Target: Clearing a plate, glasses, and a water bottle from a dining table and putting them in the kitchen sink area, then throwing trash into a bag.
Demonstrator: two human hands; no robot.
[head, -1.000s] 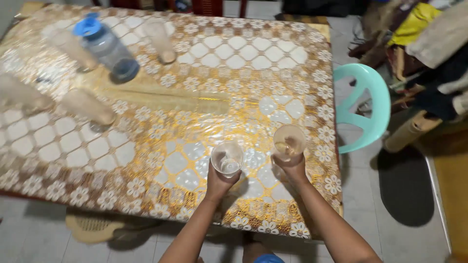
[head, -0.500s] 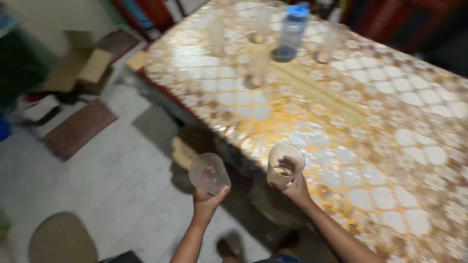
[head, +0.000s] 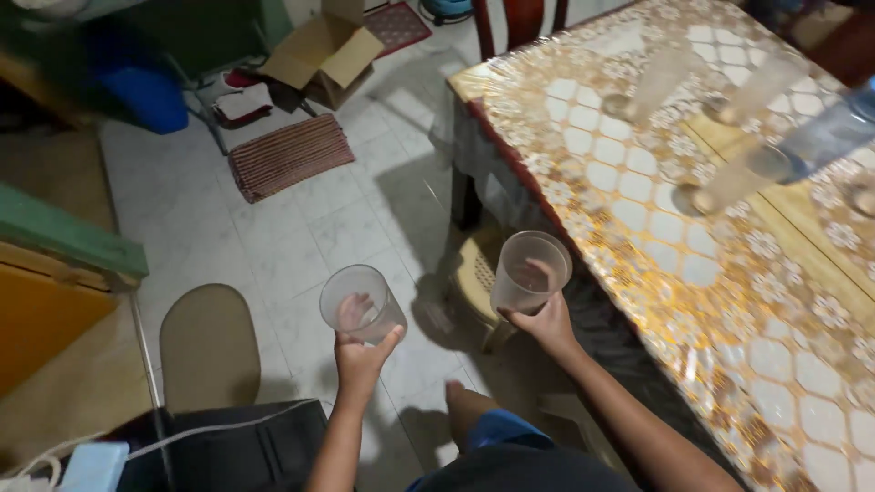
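Observation:
My left hand (head: 359, 357) grips a clear plastic cup (head: 357, 301) held upright over the white tiled floor. My right hand (head: 545, 321) grips a second clear plastic cup (head: 529, 271), close to the near edge of a table (head: 793, 301) covered with a gold and white flowered cloth. Both cups are off the table and about a hand's width apart. Their contents are too faint to make out.
Several clear cups (head: 658, 80) and a plastic bottle (head: 825, 137) stand on the table at the upper right. A stool (head: 474, 273) sits under the table edge. A brown mat (head: 287, 153), a cardboard box (head: 324, 50) and a blue container (head: 150, 96) lie on the floor.
I have turned left, away from the table. Both cups, lifted off the cloth a second ago, now hang over the floor, and the table has slid to the right of view.

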